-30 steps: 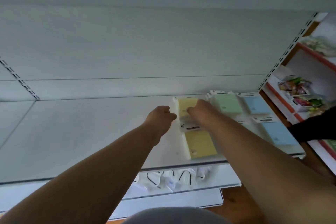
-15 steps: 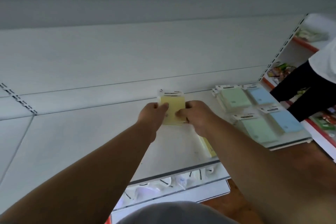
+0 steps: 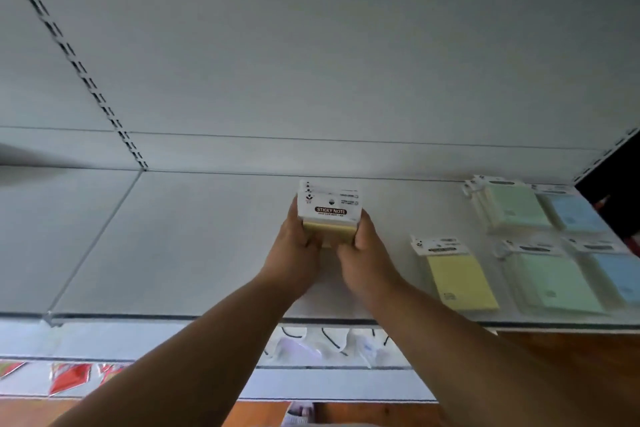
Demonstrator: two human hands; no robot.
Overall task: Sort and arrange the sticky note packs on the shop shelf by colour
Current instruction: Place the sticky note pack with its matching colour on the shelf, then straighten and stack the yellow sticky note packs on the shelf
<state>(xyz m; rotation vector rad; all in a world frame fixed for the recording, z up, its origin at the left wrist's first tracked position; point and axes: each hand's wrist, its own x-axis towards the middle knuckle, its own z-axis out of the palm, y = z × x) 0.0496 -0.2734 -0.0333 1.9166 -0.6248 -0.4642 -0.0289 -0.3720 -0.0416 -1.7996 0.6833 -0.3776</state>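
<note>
Yellow stack (image 3: 329, 218): several yellow sticky note packs are held together, their white header cards facing the camera, above the middle of the shelf (image 3: 207, 236).
Left hand (image 3: 294, 253): fingers are curled round the stack's left side.
Right hand (image 3: 360, 250): fingers are curled round the stack's right side.
Change: half a second ago a single yellow face was seen between the hands, nearer the green packs; now the stack is tipped up and carried further left.
Meaning: the yellows are judged to be gathered for a place of their own.
Left behind: one yellow pack (image 3: 459, 279) lies flat, right of the hands.
Sorted: green packs (image 3: 516, 206) and blue packs (image 3: 573, 211) lie at the right, in far and near rows.
Room: bare shelf lies to the left.
Edges: the near shelf lip is close below the wrists; the back wall stands just behind the stack.
</note>
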